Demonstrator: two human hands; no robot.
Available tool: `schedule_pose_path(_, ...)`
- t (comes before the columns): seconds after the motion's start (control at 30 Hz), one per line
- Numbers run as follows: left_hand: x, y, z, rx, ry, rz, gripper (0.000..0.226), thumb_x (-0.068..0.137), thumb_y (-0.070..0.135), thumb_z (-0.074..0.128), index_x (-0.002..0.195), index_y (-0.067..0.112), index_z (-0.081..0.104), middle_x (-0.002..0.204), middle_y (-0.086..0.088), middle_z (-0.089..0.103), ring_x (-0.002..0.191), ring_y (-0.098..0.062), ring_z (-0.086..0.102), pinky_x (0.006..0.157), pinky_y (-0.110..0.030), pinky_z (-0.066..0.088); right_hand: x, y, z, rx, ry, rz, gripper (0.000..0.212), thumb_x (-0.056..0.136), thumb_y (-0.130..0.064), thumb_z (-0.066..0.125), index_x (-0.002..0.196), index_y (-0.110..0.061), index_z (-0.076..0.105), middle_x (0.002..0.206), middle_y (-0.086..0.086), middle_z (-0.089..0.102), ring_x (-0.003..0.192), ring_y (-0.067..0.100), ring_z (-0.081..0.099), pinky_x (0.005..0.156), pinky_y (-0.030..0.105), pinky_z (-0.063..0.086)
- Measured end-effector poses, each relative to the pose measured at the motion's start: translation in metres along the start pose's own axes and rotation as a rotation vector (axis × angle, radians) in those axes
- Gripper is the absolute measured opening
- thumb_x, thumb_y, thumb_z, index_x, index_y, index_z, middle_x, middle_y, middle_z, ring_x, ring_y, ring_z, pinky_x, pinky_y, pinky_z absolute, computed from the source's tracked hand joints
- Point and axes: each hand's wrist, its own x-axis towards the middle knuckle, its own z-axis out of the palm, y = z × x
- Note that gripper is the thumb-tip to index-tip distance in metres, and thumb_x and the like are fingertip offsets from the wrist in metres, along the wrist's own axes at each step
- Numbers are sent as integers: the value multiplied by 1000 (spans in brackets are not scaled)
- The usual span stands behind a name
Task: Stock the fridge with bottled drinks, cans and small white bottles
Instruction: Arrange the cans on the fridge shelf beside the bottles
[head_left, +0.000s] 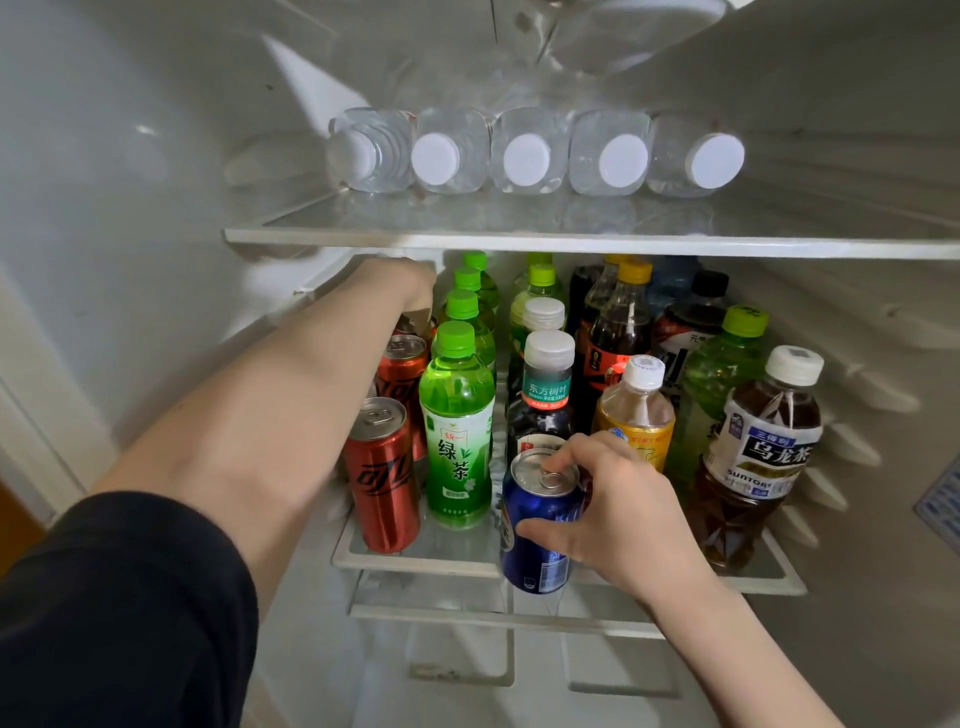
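The left grip (410, 283) reaches deep along the left of the middle shelf (415, 564), fingers pointing down onto the rearmost of the red cans (384, 467); whether they clamp it cannot be told. The right grip (618, 509) is curled round the upright blue can (540, 525) at that shelf's front edge, just right of the front green tea bottle (457, 431). From the left, the shelf holds red cans, a file of green tea bottles, grey-capped and yellow-capped dark bottles, an orange bottle (636, 410) and a brown oolong tea bottle (758, 457), while on the upper shelf (519, 241) five clear water bottles (524, 156) lie on their sides, white caps forward.
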Motion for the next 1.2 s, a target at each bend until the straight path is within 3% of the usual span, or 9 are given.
schedule_pose_path(0.13,8,-2,2,5,-55,17,42,81,11,68,120,2,54,120,-21,59,101,-38,63,88,-49,53,-1,0,0,3,-3,5,50,52,-46,84,82,-36,46,89,-14,50,76,8,48,56,7,31)
schedule_pose_path(0.33,12,-5,4,55,31,31,41,85,13,62,124,5,50,124,-20,56,104,-36,59,83,-41,52,0,0,0,5,-5,6,50,52,-46,84,80,-36,44,89,-14,51,76,8,48,56,8,30)
schedule_pose_path(0.5,14,-1,6,79,87,45,36,86,11,59,121,5,52,120,-17,58,88,-28,52,75,-34,43,-1,0,1,-1,-9,8,50,52,-46,84,81,-36,44,90,-14,50,76,8,49,56,8,31)
schedule_pose_path(0.57,15,-2,6,99,96,42,35,86,10,58,120,7,53,120,-16,58,97,-30,55,76,-33,40,-1,0,0,-2,-8,5,50,52,-46,84,81,-37,44,90,-15,50,75,7,48,55,8,30)
schedule_pose_path(0.73,10,-4,7,87,132,38,36,85,14,61,120,9,54,118,-17,58,105,-34,57,75,-32,42,0,0,1,-1,7,-2,49,52,-46,84,83,-33,48,89,-13,49,75,9,48,55,11,30)
schedule_pose_path(0.93,-7,-9,1,13,159,33,44,82,1,53,126,10,53,119,-18,59,101,-35,59,86,-43,51,-1,2,2,25,27,-5,49,51,-46,83,82,-34,48,89,-13,51,75,9,50,60,20,36)
schedule_pose_path(1.07,-19,-9,-4,-171,92,-10,35,84,-4,52,116,5,62,110,-14,60,89,-29,60,84,-38,52,0,4,4,36,40,-2,50,49,-46,84,82,-34,49,86,-15,48,72,8,47,55,12,30)
schedule_pose_path(1.2,-35,-6,-1,-276,-55,-8,46,80,-8,64,123,9,58,119,-9,55,104,-28,58,87,-34,50,0,5,6,63,51,1,49,48,-45,84,80,-37,47,82,-17,45,72,7,46,55,9,29)
